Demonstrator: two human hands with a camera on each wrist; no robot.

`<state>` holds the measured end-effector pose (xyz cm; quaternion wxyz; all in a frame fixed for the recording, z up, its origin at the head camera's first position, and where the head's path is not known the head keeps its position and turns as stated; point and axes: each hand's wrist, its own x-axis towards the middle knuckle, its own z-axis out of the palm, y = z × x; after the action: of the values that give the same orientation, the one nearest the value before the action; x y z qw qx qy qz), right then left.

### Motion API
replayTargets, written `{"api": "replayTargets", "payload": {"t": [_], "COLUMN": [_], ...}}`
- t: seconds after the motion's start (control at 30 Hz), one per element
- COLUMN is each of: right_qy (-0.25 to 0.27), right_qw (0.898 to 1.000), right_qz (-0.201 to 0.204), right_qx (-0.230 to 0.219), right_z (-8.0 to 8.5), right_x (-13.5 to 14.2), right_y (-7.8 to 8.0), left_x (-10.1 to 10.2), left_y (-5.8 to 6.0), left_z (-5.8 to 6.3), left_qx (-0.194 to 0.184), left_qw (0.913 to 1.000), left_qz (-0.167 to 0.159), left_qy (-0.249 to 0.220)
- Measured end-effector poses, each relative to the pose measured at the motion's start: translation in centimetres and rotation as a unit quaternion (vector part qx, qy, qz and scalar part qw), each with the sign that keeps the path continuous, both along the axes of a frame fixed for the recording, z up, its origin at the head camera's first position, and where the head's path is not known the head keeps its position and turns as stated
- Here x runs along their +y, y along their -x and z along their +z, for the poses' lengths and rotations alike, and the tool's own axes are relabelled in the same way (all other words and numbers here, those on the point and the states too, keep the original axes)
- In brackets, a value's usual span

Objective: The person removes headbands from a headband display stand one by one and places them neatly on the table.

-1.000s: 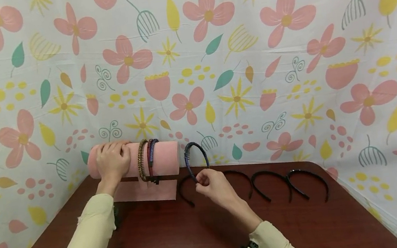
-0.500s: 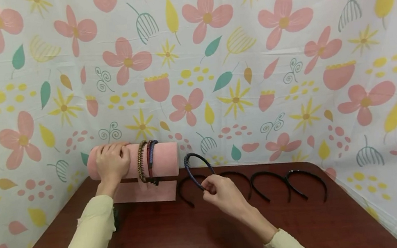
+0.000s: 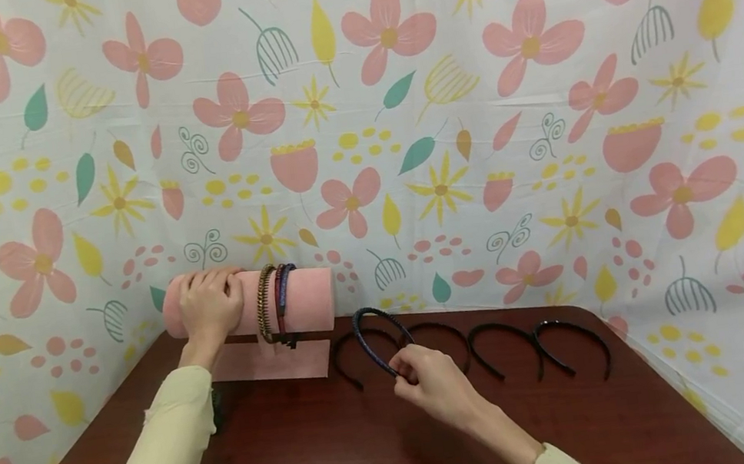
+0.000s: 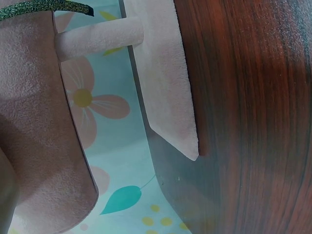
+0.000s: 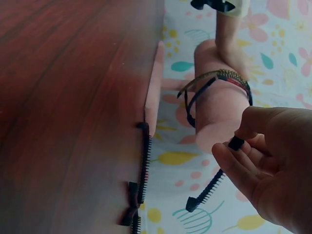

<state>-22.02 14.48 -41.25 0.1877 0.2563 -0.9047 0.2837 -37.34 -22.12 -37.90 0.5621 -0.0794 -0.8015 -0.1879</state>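
Observation:
My left hand (image 3: pixel 212 304) grips the left part of a pink padded roll on a headband stand (image 3: pixel 314 299), its fingers curled over the top. Around the roll sit a gold toothed headband (image 3: pixel 264 311), a dark red one and a blue glittery one (image 3: pixel 284 293). To the right of the stand, my right hand (image 3: pixel 441 386) pinches a dark blue headband (image 3: pixel 371 347) near one end, holding it above the table. The right wrist view shows comb teeth along this headband (image 5: pixel 213 186). In the left wrist view, the stand's roll (image 4: pixel 41 107) fills the left side.
Several dark headbands lie in a row on the brown table (image 3: pixel 316 455), among them one beside the stand (image 3: pixel 346 371) and a glossy black headband (image 3: pixel 582 328) at the far right. A flower-printed cloth (image 3: pixel 348 34) hangs close behind the table.
My right hand has moved right and down, carrying the dark blue headband away from the stand. The headband has tilted further over. My left hand stays on the roll.

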Motion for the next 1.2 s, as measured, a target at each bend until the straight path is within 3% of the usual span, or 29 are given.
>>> {"api": "replayTargets", "payload": {"t": [0.7, 0.97, 1.2], "right_qy": [-0.060, -0.093, -0.126], "right_qw": [0.994, 0.984, 0.976], "right_qz": [0.048, 0.066, 0.074], "right_qx": [-0.084, -0.138, -0.161], "right_z": [-2.1, -2.5, -2.6], "right_x": [1.0, 0.5, -0.1], "right_y": [-0.9, -1.1, -1.3], "left_x": [-0.2, -0.1, -0.1], "left_y": [0.0, -0.2, -0.2], "left_z": [0.1, 0.1, 0.0], "left_qx": [0.006, 0.003, -0.005], "left_qw": [1.0000, 1.0000, 1.0000], "left_qz": [0.002, 0.000, -0.001], "left_qy": [0.002, -0.001, -0.001]}}
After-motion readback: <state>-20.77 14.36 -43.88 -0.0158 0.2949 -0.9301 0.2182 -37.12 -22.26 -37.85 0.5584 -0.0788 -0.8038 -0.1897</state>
